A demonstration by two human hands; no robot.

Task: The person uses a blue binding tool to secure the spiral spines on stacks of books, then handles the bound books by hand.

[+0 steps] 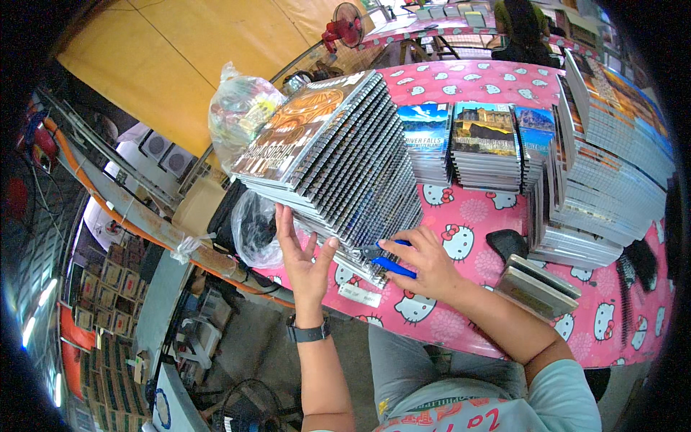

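Observation:
A tall stack of spiral-bound notebooks [317, 133] stands at the table's left edge, black coils facing right and a brown-and-orange picture cover on top. My right hand [425, 263] grips blue-handled pliers [393, 268], their metal jaws at the coil ends low on the stack's near corner. My left hand [306, 263], with a dark watch at the wrist, is open with fingers spread. Its fingertips rest against the stack's near side. Beside the pliers a small white paper label [360, 294] lies on the table. What exactly the jaws hold is too small to tell.
The pink cartoon-print table [475, 209] carries shorter notebook stacks [486, 147] behind and tall piles [612, 173] at right. Near my right forearm lie thick grey-edged blocks [536, 286]. A stuffed plastic bag [241, 111] sits left of the stack. Farther back are a red fan [344, 27] and another person [524, 25].

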